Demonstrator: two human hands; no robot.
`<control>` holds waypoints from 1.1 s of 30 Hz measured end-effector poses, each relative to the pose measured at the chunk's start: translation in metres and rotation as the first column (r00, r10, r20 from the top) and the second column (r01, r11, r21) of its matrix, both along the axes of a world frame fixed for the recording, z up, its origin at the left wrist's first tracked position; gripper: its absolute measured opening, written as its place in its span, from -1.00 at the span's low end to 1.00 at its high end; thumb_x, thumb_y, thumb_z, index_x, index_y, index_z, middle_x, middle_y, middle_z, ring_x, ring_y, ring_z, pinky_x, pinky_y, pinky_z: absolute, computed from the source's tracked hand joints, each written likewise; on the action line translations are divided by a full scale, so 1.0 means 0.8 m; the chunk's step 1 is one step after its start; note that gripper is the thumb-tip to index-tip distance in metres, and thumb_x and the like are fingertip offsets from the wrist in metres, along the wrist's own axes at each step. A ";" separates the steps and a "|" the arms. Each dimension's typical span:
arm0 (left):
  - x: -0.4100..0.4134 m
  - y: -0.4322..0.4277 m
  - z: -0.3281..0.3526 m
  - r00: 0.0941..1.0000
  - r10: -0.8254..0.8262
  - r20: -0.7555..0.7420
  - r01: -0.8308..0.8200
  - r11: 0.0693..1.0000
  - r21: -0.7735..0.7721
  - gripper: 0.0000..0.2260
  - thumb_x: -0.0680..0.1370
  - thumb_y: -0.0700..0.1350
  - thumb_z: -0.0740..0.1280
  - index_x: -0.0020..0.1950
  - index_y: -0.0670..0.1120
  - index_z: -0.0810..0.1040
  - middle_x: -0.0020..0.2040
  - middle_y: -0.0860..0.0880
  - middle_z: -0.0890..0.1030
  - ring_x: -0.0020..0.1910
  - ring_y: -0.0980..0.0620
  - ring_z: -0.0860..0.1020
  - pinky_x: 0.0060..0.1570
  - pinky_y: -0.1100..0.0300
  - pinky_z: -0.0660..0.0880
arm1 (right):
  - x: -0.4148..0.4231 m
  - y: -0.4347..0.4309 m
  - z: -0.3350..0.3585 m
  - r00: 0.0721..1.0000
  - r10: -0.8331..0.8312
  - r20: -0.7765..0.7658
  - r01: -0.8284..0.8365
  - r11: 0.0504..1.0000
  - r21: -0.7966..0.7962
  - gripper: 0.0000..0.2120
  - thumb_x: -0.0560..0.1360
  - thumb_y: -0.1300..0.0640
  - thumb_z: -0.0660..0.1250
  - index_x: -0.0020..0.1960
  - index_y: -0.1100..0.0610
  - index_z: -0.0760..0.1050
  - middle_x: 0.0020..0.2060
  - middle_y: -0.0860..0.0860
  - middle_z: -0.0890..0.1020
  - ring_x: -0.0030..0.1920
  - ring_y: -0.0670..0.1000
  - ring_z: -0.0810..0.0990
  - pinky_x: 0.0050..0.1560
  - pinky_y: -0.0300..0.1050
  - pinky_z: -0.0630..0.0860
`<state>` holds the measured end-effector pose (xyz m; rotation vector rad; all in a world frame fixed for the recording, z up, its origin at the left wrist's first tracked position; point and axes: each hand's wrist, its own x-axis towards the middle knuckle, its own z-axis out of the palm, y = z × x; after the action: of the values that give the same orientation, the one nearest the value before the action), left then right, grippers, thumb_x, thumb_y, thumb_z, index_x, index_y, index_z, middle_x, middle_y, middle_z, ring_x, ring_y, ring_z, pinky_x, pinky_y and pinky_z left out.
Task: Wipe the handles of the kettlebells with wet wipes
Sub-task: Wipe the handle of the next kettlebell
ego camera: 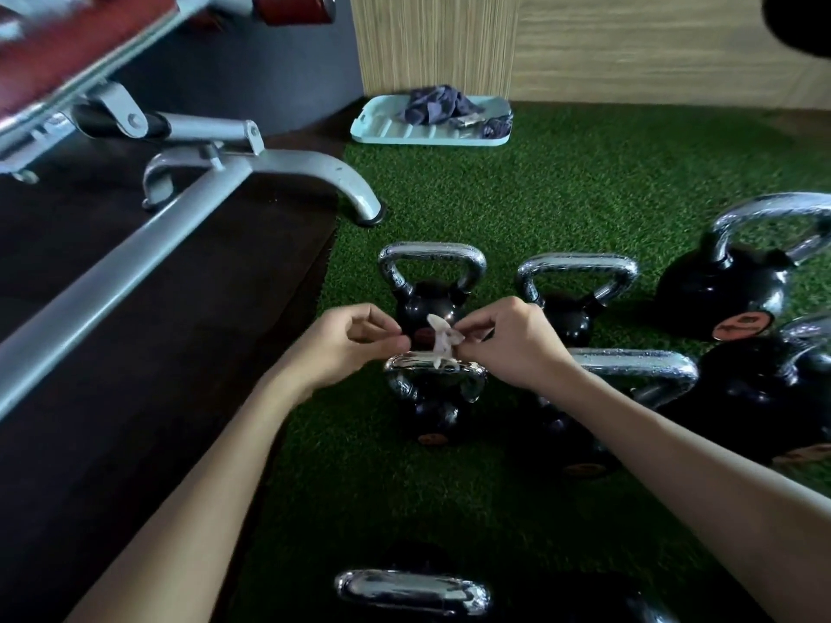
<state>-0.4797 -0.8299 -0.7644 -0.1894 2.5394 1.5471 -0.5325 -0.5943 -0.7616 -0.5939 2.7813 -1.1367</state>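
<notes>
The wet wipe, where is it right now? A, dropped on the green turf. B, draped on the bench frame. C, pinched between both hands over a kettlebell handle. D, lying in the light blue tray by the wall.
C: the left hand and right hand both pinch the wet wipe, bunched over a chrome kettlebell handle.

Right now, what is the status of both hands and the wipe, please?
Hands: left hand and right hand both pinch the wet wipe. Its lower end reaches the kettlebell handle below. Nothing in the way.
</notes>
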 end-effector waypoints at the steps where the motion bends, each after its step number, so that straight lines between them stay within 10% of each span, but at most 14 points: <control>1: -0.007 -0.005 0.011 0.996 -0.079 -0.036 0.068 0.970 -0.235 -0.71 0.36 0.21 0.57 -0.01 0.14 0.68 -0.11 0.23 0.71 -0.38 0.38 0.50 -0.28 0.31 0.34 | 0.001 0.006 0.002 0.999 -0.032 -0.021 0.033 0.999 0.038 -0.87 0.39 -0.03 0.56 -0.07 -0.07 0.75 -0.27 -0.11 0.72 -0.23 -0.16 0.65 -0.20 -0.20 0.58; 5: -0.037 0.011 0.045 0.862 -0.502 0.074 0.388 0.558 -0.734 -0.51 0.36 0.23 0.56 0.27 0.42 0.55 -0.12 0.43 0.54 -0.27 0.60 0.38 -0.30 0.46 0.32 | 0.003 0.022 0.003 0.994 -0.091 -0.067 0.096 0.992 0.079 -0.91 0.41 -0.02 0.55 -0.09 -0.08 0.74 -0.33 -0.13 0.68 -0.32 -0.14 0.62 -0.27 -0.17 0.60; 11: -0.079 0.018 0.029 0.638 -0.724 0.262 0.503 0.134 -0.854 -0.39 0.48 0.27 0.42 0.44 0.55 0.22 0.06 0.17 0.67 0.00 0.14 0.61 -0.08 0.23 0.41 | -0.001 0.023 -0.007 0.993 -0.112 -0.046 0.116 0.989 0.097 -0.86 0.40 -0.09 0.55 -0.09 -0.07 0.74 -0.36 -0.14 0.66 -0.28 -0.12 0.64 -0.28 -0.20 0.56; 18: -0.061 -0.004 -0.003 0.700 -0.695 0.162 0.562 0.397 -0.726 -0.48 0.65 0.10 0.31 0.50 0.49 0.18 -0.38 0.12 0.43 -0.39 0.33 0.46 -0.22 0.45 0.36 | -0.006 0.023 -0.008 0.986 -0.165 -0.025 0.166 0.981 0.096 -0.88 0.37 -0.04 0.57 -0.11 -0.07 0.74 -0.32 -0.12 0.68 -0.24 -0.05 0.66 -0.22 -0.12 0.63; 26: 0.004 -0.009 -0.049 0.853 -0.515 -0.084 0.337 0.667 -0.665 -0.46 0.69 -0.09 0.27 0.60 0.25 0.17 -0.56 0.04 0.36 -0.61 0.09 0.35 -0.56 0.37 0.28 | 0.010 0.015 -0.025 0.978 -0.204 -0.041 0.207 0.975 0.087 -0.92 0.39 -0.02 0.54 -0.19 -0.03 0.73 -0.40 -0.08 0.65 -0.32 -0.04 0.65 -0.32 -0.11 0.63; 29: 0.020 -0.007 -0.055 0.920 -0.384 -0.075 0.267 0.756 -0.597 -0.47 0.69 -0.05 0.26 0.59 0.28 0.16 -0.49 0.03 0.51 -0.64 0.13 0.36 -0.59 0.35 0.29 | 0.019 0.002 -0.043 0.977 -0.209 -0.046 0.211 0.977 0.040 -0.92 0.41 0.08 0.50 -0.19 0.09 0.71 -0.36 -0.01 0.68 -0.29 0.03 0.66 -0.27 0.02 0.65; 33: 0.020 -0.031 -0.070 0.956 -0.283 -0.082 0.193 0.812 -0.551 -0.43 0.64 0.05 0.34 0.57 0.36 0.17 0.08 -0.09 0.73 -0.61 0.16 0.39 -0.61 0.11 0.48 | 0.021 -0.019 -0.082 0.953 -0.301 0.041 0.302 0.953 -0.028 -0.84 0.45 0.05 0.49 -0.21 0.14 0.66 -0.32 0.04 0.68 -0.25 0.09 0.65 -0.26 0.00 0.62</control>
<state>-0.4634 -0.8545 -0.8202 0.1978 2.9281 0.7527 -0.5160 -0.6097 -0.8270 -0.1477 2.8952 -1.2336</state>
